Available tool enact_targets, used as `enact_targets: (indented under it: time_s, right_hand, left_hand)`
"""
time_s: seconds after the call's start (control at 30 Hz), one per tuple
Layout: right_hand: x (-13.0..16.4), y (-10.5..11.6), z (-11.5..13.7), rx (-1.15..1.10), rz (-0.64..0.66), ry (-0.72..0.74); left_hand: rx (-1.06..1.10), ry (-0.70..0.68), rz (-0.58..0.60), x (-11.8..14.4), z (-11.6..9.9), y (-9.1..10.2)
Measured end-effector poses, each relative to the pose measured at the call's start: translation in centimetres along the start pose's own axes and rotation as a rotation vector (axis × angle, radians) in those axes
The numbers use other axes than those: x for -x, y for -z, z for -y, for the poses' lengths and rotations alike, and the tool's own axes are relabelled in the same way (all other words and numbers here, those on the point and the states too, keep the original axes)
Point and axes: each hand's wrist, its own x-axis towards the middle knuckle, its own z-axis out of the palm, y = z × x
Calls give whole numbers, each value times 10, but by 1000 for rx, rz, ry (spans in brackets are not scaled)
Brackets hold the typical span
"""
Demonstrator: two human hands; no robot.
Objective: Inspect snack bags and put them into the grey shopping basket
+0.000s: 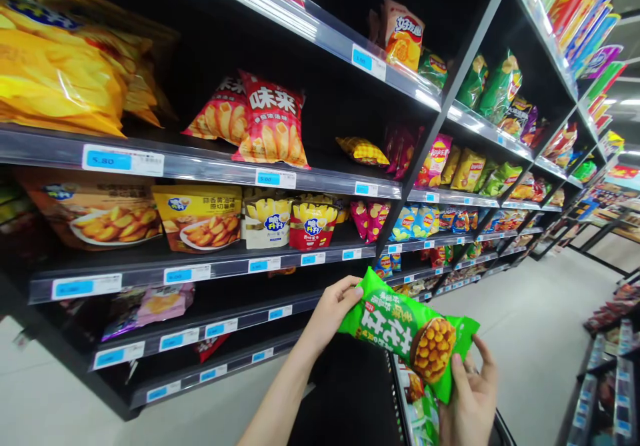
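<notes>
While both hands share the load, the green snack bag point(407, 331) is held only at its ends: the left hand point(331, 313) pinches the upper left corner with thumb on top and fingers curled behind, and the right hand point(470, 393) cups the lower right end, thumb lying on the front of the pack and fingers wrapped under it. Neither grip closes round the body of the bag, so it hangs tilted in the air between them, in front of the black shelving point(200, 263) and above a rack or cart of more packets point(420, 406) just below. Slick, air-filled film like this seems likely to slide out of a corner pinch; if either hand lets go early, the bag would probably swing down and drop among those lower packets or onto the pale floor point(530, 339). Squeezing harder to prevent that could crush the puffed contents or burst a seam. Further out, the yellow and red cup-shaped packs point(295, 223) and the red bags point(273, 123) lean close to the shelf lips, so a careless sweep of the left forearm towards the shelves could well knock them off the edge.
</notes>
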Motion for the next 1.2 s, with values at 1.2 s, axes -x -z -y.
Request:
enact_targets:
  time_s: [1.2]
  right_hand:
    - [2,-13,-25,398,-103,74]
  left_hand:
    - [-772,-336,-560,0,20,8]
